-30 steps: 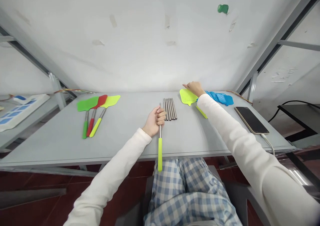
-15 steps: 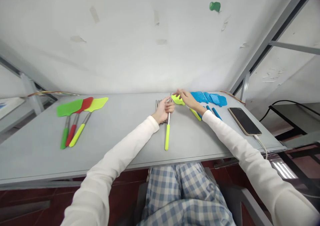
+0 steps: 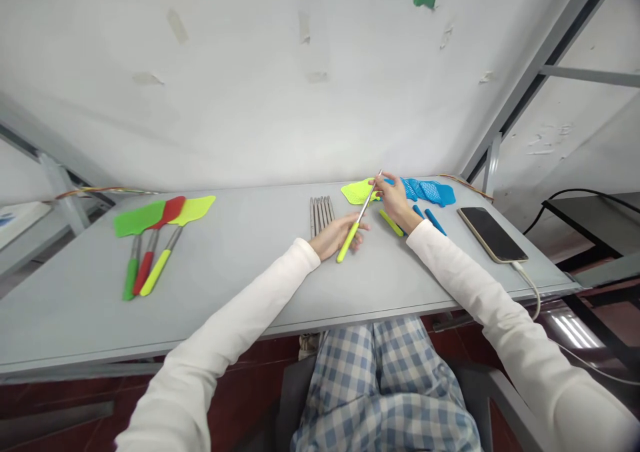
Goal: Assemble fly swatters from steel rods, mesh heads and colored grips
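Note:
My right hand (image 3: 394, 200) pinches the tip of a fly swatter handle, a thin metal rod with a yellow grip (image 3: 349, 242), held at a slant above the table. Behind that grip is my left hand (image 3: 337, 234), its fingers apart and the grip lying across them without being wrapped. Several metal rods (image 3: 323, 213) lie side by side just beyond my left hand, partly covered by it. Next to my right hand are a yellow mesh swatter head (image 3: 357, 191) and overlapping blue swatter heads (image 3: 427, 191). Yellow (image 3: 391, 223) and blue grips (image 3: 435, 222) lie near my right wrist.
On the left of the grey table (image 3: 250, 272) lie three whole swatters with green (image 3: 140, 219), red (image 3: 173, 208) and yellow heads (image 3: 197, 210). A phone (image 3: 493, 234) with a white cable (image 3: 529, 282) is at the right. A white wall (image 3: 240, 125) stands behind.
The yellow-gripped handle has gone from upright to slanted, its tip moved right. My left hand's fingers have loosened from the rod; my right hand has taken hold of its tip.

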Action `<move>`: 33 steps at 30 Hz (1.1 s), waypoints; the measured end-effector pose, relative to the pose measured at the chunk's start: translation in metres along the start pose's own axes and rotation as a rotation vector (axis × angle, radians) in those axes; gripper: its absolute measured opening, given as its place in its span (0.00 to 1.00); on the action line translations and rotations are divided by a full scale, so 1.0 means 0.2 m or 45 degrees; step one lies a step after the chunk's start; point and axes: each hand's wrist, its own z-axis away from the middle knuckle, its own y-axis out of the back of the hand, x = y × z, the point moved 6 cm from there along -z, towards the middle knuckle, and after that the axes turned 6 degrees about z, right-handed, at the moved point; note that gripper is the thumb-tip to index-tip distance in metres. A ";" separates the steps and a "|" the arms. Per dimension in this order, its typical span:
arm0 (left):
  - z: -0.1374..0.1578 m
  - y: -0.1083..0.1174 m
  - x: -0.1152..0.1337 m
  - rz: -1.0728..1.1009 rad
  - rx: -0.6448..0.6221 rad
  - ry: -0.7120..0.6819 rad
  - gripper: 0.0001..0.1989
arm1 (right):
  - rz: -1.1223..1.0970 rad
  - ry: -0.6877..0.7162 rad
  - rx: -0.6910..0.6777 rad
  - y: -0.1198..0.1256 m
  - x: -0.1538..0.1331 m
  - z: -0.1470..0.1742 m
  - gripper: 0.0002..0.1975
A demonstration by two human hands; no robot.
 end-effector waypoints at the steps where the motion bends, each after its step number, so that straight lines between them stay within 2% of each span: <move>1: 0.01 0.00 -0.02 -0.082 -0.013 0.015 0.13 | -0.022 0.029 0.071 0.04 -0.01 -0.02 0.20; 3: 0.04 0.00 -0.04 -0.174 0.008 0.005 0.14 | -0.003 0.093 0.126 0.10 -0.03 -0.06 0.23; 5: 0.06 0.00 -0.04 -0.189 0.067 -0.040 0.13 | 0.056 0.125 0.130 0.12 -0.04 -0.07 0.19; 7: 0.07 0.01 -0.03 -0.180 0.130 -0.104 0.13 | 0.074 0.087 0.140 0.14 -0.04 -0.08 0.14; 10: 0.08 0.01 -0.03 -0.198 0.183 -0.150 0.14 | 0.038 -0.008 0.183 0.14 -0.03 -0.07 0.15; 18: 0.06 0.01 -0.03 -0.282 0.206 -0.288 0.20 | -0.136 -0.030 0.075 -0.03 -0.05 0.07 0.14; 20: 0.06 0.00 -0.01 -0.454 0.229 -0.367 0.20 | -0.201 -0.029 0.045 -0.05 -0.09 0.11 0.12; 22: 0.06 0.00 0.03 -0.778 0.298 -0.538 0.18 | -0.294 -0.080 -0.010 -0.09 -0.12 0.16 0.08; 24: 0.07 -0.02 0.07 -1.186 0.376 -0.745 0.16 | -0.397 -0.228 -0.114 -0.15 -0.14 0.23 0.08; 26: 0.08 -0.05 0.09 -1.571 0.453 -0.847 0.17 | -0.502 -0.425 -0.211 -0.22 -0.15 0.31 0.13; 29: 0.07 -0.06 0.08 -2.004 0.560 -0.781 0.21 | -0.676 -0.643 -0.118 -0.24 -0.18 0.38 0.19; 33: 0.06 -0.09 0.07 -2.254 0.554 -0.692 0.24 | -0.790 -0.672 -0.024 -0.17 -0.23 0.38 0.20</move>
